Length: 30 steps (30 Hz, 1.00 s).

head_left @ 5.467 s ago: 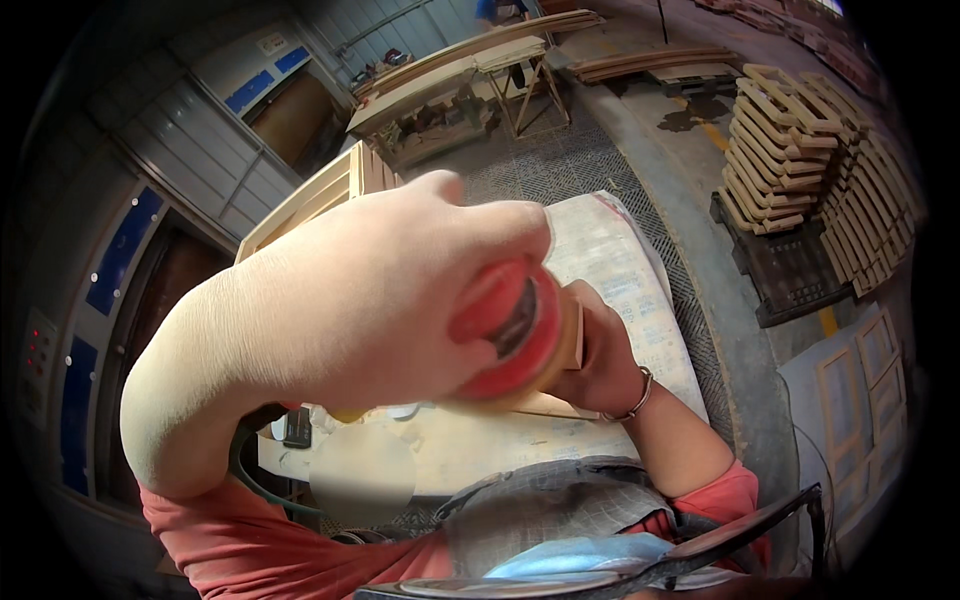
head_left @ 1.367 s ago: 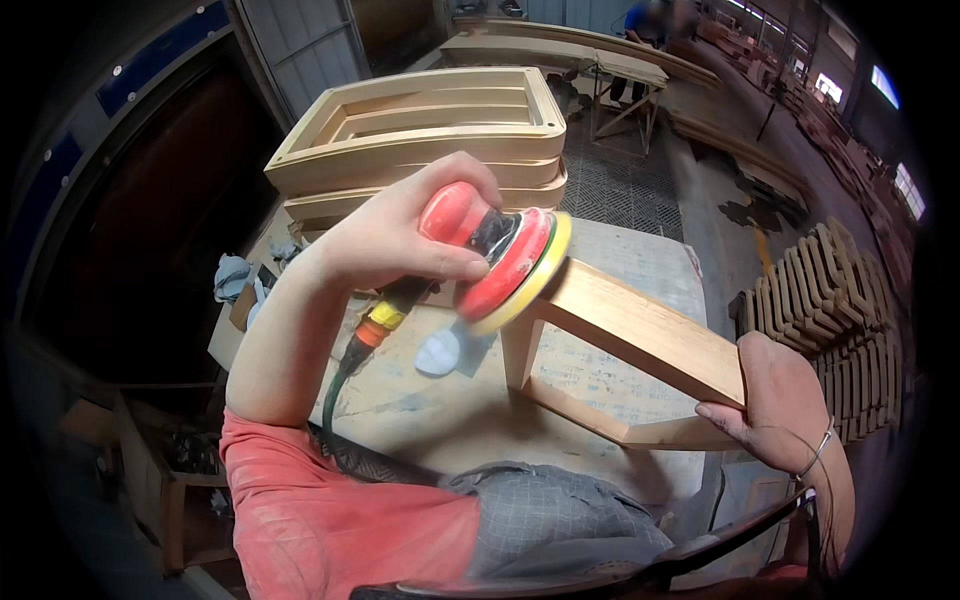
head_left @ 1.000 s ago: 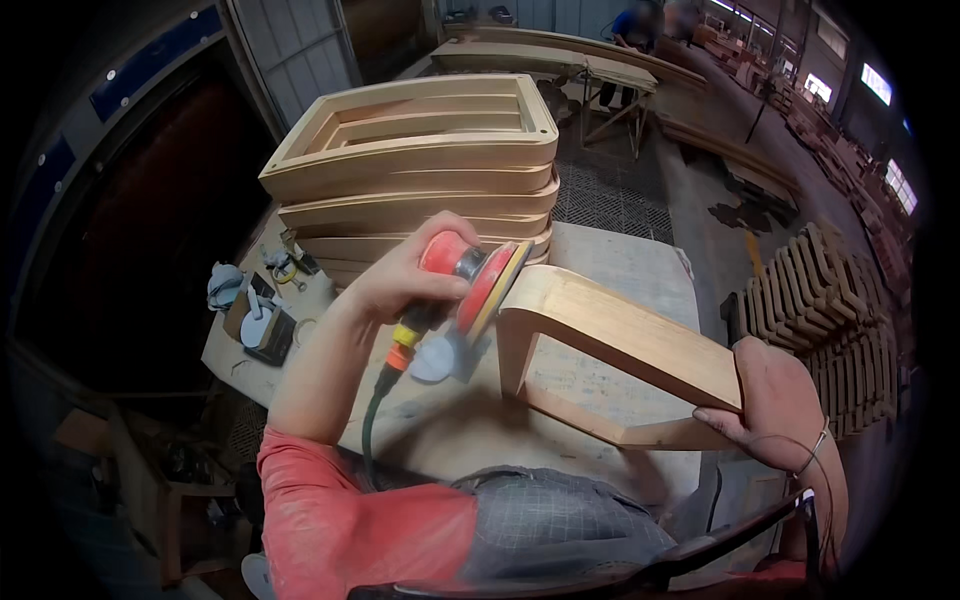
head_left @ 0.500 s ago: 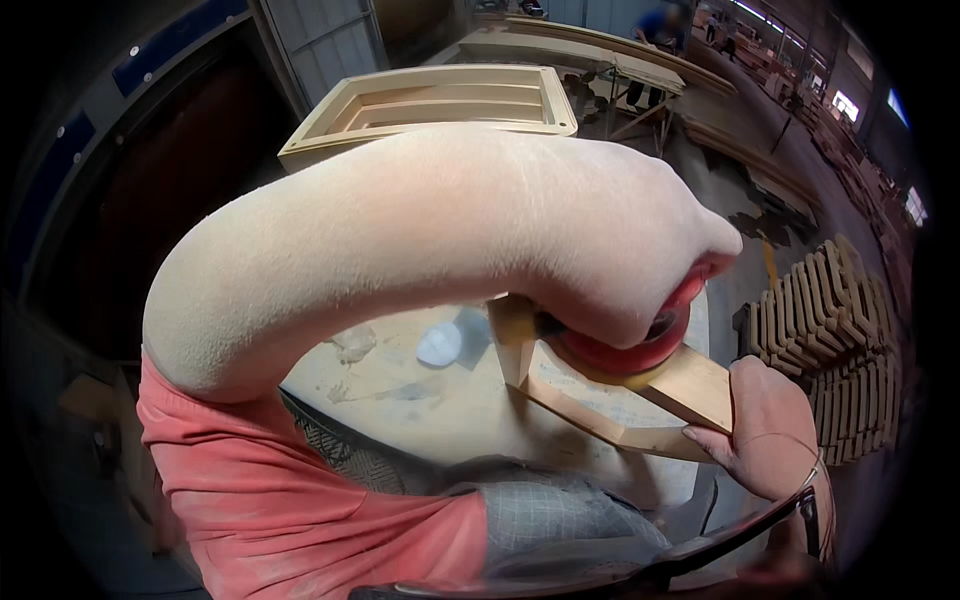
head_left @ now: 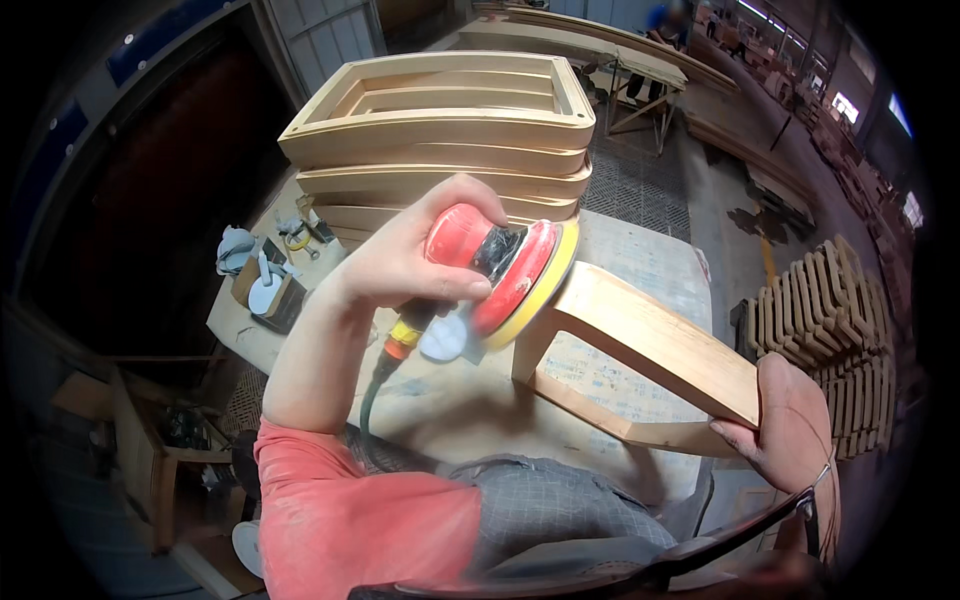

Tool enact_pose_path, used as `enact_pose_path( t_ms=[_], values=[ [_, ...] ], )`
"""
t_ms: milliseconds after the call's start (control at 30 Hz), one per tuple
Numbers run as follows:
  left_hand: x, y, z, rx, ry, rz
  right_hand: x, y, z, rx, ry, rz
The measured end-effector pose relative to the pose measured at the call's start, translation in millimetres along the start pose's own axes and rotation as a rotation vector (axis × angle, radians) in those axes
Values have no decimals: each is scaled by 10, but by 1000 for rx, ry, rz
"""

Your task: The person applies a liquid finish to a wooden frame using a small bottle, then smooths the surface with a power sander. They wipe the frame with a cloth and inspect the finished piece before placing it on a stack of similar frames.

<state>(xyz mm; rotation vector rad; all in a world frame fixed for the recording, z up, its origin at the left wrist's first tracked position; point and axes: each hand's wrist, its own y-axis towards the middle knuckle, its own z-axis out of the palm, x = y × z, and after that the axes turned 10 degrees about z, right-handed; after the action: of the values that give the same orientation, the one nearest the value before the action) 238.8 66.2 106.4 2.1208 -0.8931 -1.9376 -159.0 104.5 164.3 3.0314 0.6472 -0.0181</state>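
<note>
Left hand (head_left: 420,260) has a sander (head_left: 520,280), red body with black collar; grip closed around its rounded head, thumb along the near side. The sander's yellow-edged pad (head_left: 543,297) is tipped steeply, facing the left rounded corner of a wooden frame (head_left: 660,340); pad edge blurred, can't tell if it touches. Hose (head_left: 368,415) runs down from the sander past the forearm. Right hand (head_left: 795,415) grips the frame's right end, thumb at the inner side, grip narrow on the wood. Frame is held tilted on edge over the pale surface (head_left: 645,255), well right of a light round disc (head_left: 444,338). Behind the sander: stack of frames (head_left: 440,140). Left on the surface: small open box (head_left: 285,305) with white items. More bent wooden pieces (head_left: 825,340) piled beyond the right hand.
</note>
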Motion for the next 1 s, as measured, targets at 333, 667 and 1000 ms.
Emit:
enact_pose_path(
  t_ms=[333, 667, 1000],
  values=[
    [1015, -507, 239, -145, -444, -260, -60, -16, 68, -65, -32, -38],
    [-595, 435, -11, 383, 633, 47, -67, 85, 24, -31, -15, -68],
    [-1328, 1051, 1122, 764, 1074, -20, -4, -11, -31, -33, -26, -67]
  ],
)
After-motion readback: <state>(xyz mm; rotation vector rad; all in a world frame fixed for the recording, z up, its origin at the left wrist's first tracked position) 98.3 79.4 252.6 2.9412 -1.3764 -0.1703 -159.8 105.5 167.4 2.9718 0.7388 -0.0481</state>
